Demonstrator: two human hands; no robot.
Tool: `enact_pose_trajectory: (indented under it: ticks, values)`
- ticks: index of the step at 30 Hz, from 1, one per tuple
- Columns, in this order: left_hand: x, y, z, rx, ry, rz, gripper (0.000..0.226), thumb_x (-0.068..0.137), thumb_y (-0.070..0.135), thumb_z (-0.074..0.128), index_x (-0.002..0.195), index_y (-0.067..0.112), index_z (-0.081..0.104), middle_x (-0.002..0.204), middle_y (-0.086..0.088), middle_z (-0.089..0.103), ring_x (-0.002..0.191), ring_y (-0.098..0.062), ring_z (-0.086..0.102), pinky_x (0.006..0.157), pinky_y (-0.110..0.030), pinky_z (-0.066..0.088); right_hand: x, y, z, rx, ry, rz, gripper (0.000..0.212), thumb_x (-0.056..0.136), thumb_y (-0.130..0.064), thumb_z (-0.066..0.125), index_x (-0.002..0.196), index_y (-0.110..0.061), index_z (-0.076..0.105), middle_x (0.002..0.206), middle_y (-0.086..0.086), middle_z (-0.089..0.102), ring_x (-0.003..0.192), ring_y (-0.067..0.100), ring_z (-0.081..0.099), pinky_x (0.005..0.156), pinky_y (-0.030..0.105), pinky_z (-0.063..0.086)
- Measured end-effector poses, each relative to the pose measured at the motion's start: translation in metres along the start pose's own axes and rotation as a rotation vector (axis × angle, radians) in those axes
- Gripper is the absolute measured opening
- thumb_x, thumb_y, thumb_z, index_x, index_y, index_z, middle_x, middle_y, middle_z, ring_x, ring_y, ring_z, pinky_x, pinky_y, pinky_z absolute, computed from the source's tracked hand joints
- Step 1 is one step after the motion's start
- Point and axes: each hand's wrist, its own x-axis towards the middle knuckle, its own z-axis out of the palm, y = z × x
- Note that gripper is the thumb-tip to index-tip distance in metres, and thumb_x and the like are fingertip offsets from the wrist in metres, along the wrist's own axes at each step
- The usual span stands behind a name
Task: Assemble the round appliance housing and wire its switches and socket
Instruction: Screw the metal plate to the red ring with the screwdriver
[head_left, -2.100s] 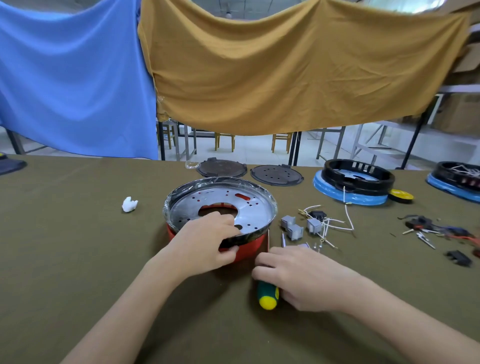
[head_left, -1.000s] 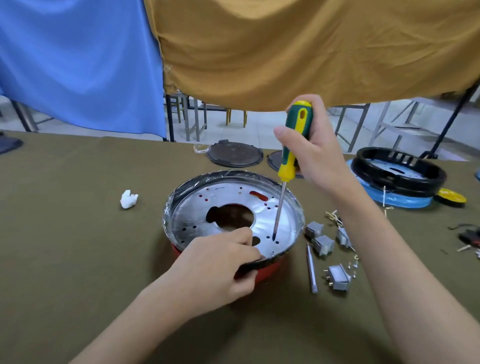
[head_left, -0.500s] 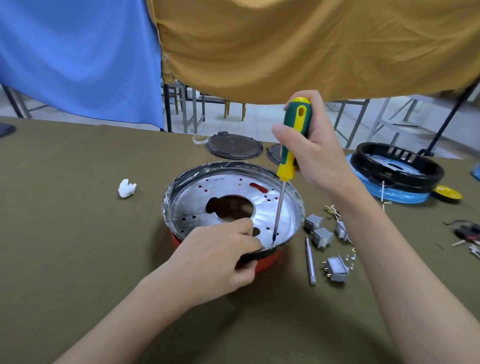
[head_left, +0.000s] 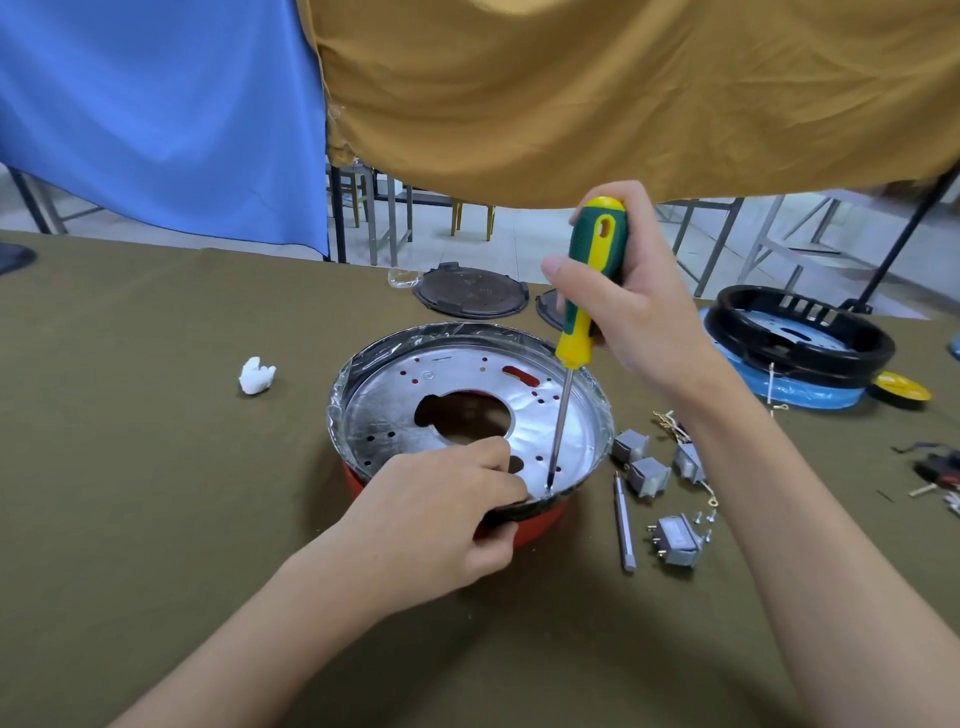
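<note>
The right hand (head_left: 639, 306), empty-handed on the surface two seconds ago, now wraps its grip round the screwdriver (head_left: 582, 322), tip seated near the housing (head_left: 467, 415) centre's near rim; left hand (head_left: 441, 514) pinches that rim. Fastening has begun.

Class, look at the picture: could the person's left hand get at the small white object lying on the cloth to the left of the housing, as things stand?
Probably yes, once freed. Bare cloth lies between the left hand and the white object, with nothing standing in between. But that hand now grips the housing rim, so it would have to let go first.
</note>
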Motion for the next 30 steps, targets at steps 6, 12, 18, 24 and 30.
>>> enact_pose_trajectory:
  ticks: [6,12,18,24,30]
  values:
    - [0.001,0.001,-0.002,0.024,-0.026,-0.028,0.020,0.091,0.040,0.047,0.097,0.027,0.060,0.095,0.010,0.042,0.076,-0.010,0.043,0.061,-0.027,0.046,0.000,-0.022,-0.017,-0.171,-0.177,-0.046,0.048,0.086,-0.028,0.077,0.120,-0.021,0.044,0.077,0.004,0.043,0.059,0.006,0.041,0.053,0.014,0.038]
    - [0.018,0.000,-0.016,0.040,-0.197,-0.003,0.021,0.091,0.041,0.056,0.104,0.028,0.066,0.093,0.010,0.043,0.077,-0.008,0.038,0.062,-0.027,0.042,0.000,-0.044,-0.029,-0.255,-0.232,0.009,0.024,0.089,-0.014,0.059,0.113,-0.019,0.059,0.095,0.026,0.046,0.059,0.036,0.038,0.046,0.029,0.036]
    - [0.026,-0.007,-0.019,-0.024,-0.223,0.061,0.018,0.084,0.040,0.064,0.097,0.030,0.071,0.081,0.010,0.044,0.075,-0.010,0.044,0.064,-0.031,0.040,-0.004,-0.045,-0.038,-0.471,-0.150,-0.028,0.027,0.087,-0.035,0.074,0.094,-0.015,0.057,0.072,-0.002,0.050,0.058,0.008,0.044,0.054,0.023,0.040]
    - [0.022,-0.010,-0.017,-0.084,-0.182,0.059,0.018,0.084,0.040,0.065,0.099,0.032,0.071,0.082,0.011,0.042,0.074,-0.010,0.041,0.070,-0.033,0.045,-0.003,-0.055,-0.035,-0.444,-0.239,0.048,0.023,0.090,-0.021,0.056,0.112,-0.024,0.060,0.093,0.005,0.056,0.061,0.004,0.042,0.058,0.015,0.035]
    - [0.018,-0.009,-0.014,-0.073,-0.160,0.036,0.021,0.085,0.043,0.063,0.101,0.031,0.071,0.086,0.011,0.042,0.073,-0.009,0.041,0.068,-0.033,0.046,-0.002,-0.055,-0.023,-0.729,-0.070,-0.006,0.039,0.088,-0.054,0.065,0.090,-0.016,0.055,0.066,0.002,0.048,0.056,0.010,0.039,0.052,0.023,0.034]
